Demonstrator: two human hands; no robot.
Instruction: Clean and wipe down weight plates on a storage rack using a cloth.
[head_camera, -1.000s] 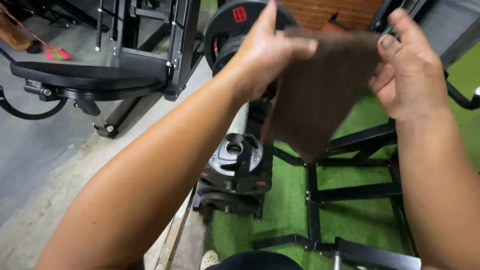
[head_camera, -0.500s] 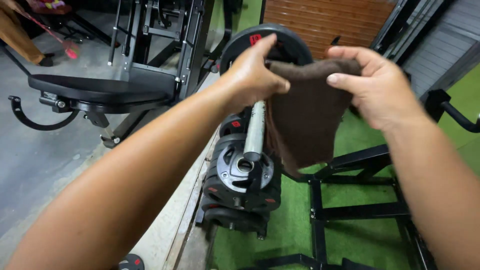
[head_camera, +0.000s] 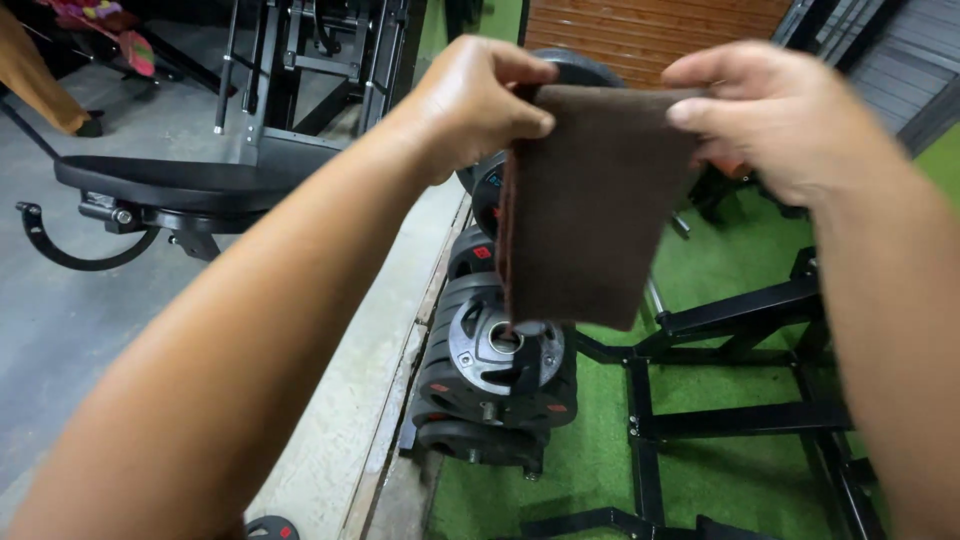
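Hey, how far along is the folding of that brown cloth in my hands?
Done: the brown cloth already hangs doubled, a layered edge showing on its left side. In hand: left hand and right hand pinch its top corners, holding it up above the weight plates. Left: it isn't set down or touching any equipment yet.

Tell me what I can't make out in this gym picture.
- Bar and upper plates: hidden behind the brown cloth that the left hand and right hand hold up, head view.
- Right hand: motion-blurred, finger detail lost.
- Small plate on the floor: cut off by the bottom edge.
- Person at top left: cut off by the frame edge.
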